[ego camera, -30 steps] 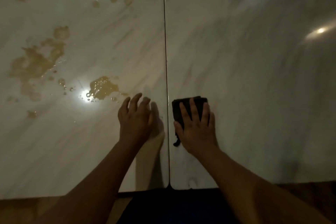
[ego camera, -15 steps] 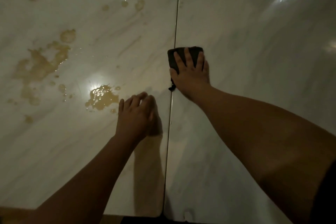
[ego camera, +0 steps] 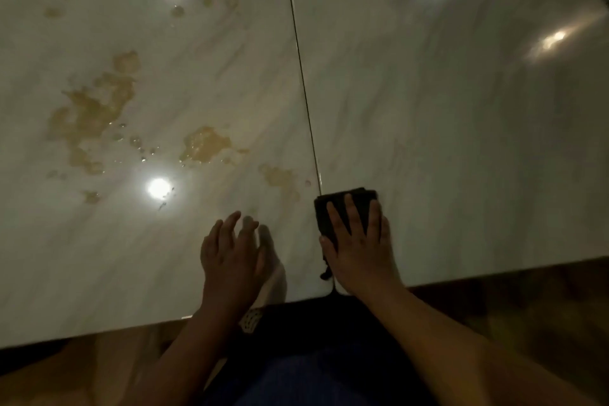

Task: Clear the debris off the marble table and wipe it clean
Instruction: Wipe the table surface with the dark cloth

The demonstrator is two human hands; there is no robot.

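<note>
Head view: pale, veined marble surface (ego camera: 461, 142) seen from above, its near edge crossing the lower part of the frame.
Seam: thin dark line (ego camera: 301, 82) dividing the surface into a left and a right slab, running from the far edge to the near edge.
Cloth: dark and folded (ego camera: 322, 215), flat on the surface close to the near edge. It lies over the seam's near end and mostly on the right slab, and a dark strand trails from it toward the near edge.
Right hand: palm down on the cloth (ego camera: 361, 250), fingers straight and spread, pressing it flat rather than grasping it. The thumb lies along the cloth's left side.
Left hand: on the left slab (ego camera: 230, 254), just left of the seam and near the near edge. It is palm down with fingers extended and parted, holding nothing. Blur hides whether it touches the marble.
Spills: tan, wet-looking patches on the left slab. The largest (ego camera: 95, 109) lies toward the left edge and a second (ego camera: 206, 143) at mid-slab. A fainter one (ego camera: 280, 176) sits just left of the seam, just beyond the cloth.
Glare: bright round reflections (ego camera: 159, 187) on both slabs.
Floor: brown (ego camera: 527, 306), below the near edge.
</note>
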